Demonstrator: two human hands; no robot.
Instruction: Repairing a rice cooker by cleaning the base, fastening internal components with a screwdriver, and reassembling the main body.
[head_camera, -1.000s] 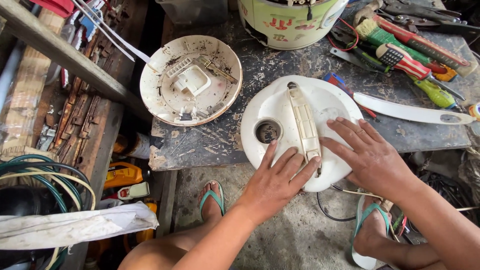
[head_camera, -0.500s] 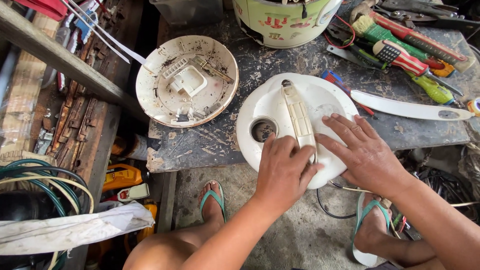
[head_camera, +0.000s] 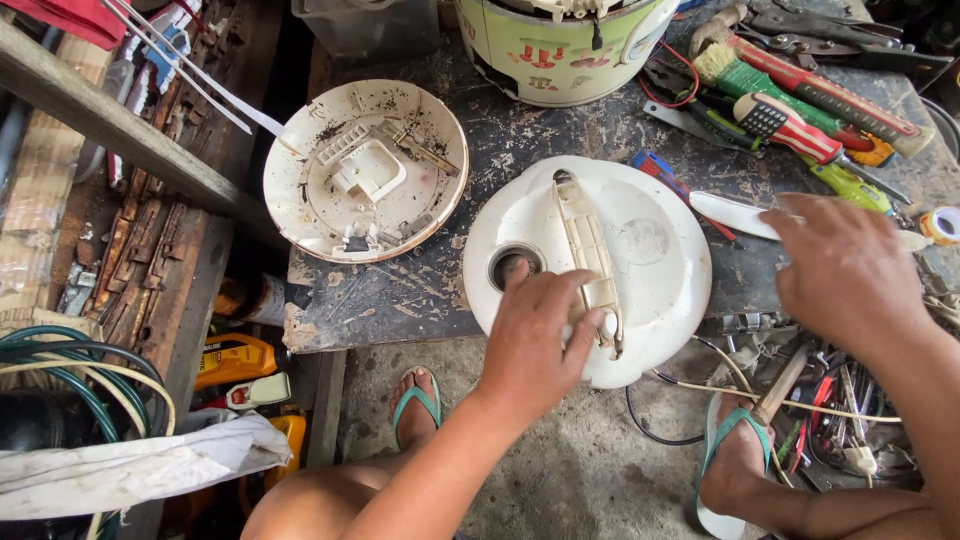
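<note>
A round white appliance lid (head_camera: 650, 250) with a cream handle strip (head_camera: 585, 240) and a round vent hole (head_camera: 510, 265) lies on the dark worktable (head_camera: 400, 295), overhanging its front edge. My left hand (head_camera: 540, 335) rests on the lid's near part, fingers curled over the lower end of the handle strip. My right hand (head_camera: 850, 265) hovers open to the right of the lid, above the table edge, close to a white-handled tool (head_camera: 735, 212), holding nothing.
A dirty round inner cover (head_camera: 365, 170) lies upside down at the left. A cream cooker body (head_camera: 565, 45) stands at the back. Screwdrivers, a brush and pliers (head_camera: 800, 100) are piled at the back right. Cables, wood and clutter are left; my sandalled feet are below.
My right hand lifted off the lid and moved right toward the tools. My left hand slid up onto the lower end of the handle strip.
</note>
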